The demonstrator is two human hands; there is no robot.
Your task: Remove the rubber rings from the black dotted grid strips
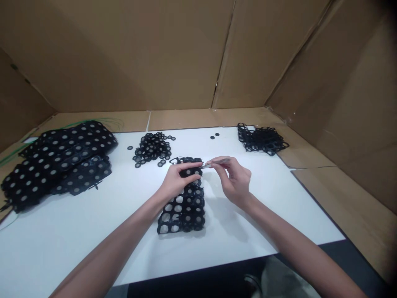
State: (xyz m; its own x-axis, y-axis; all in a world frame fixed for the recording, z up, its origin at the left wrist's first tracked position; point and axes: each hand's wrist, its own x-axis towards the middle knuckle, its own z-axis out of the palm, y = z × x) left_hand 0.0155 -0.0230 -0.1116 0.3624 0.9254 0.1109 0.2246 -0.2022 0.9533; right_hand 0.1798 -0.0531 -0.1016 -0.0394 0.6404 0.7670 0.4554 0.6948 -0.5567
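Observation:
In the middle of the white table lies a black mesh strip (192, 207). Its right columns are filled with pale-centred discs, while those on the left are open holes with white showing through. My left hand (177, 179) grips the strip near its far end, index finger and thumb stretched across it. Between the fingertips of my right hand (235, 179) is a thin grey metal tool (217, 163), its exact kind unclear. The tool's tip meets the strip's right edge close to my left index fingertip. The left palm covers part of the mesh.
A large black sheet with pale dots (56, 161) is heaped at left, with green strands (18, 153) behind it. Small black rings (153, 147) are piled at back centre, and two dark discs (212, 137) lie apart. Black netting (263, 140) sits back right. Cardboard walls (139, 54) enclose the table (130, 223).

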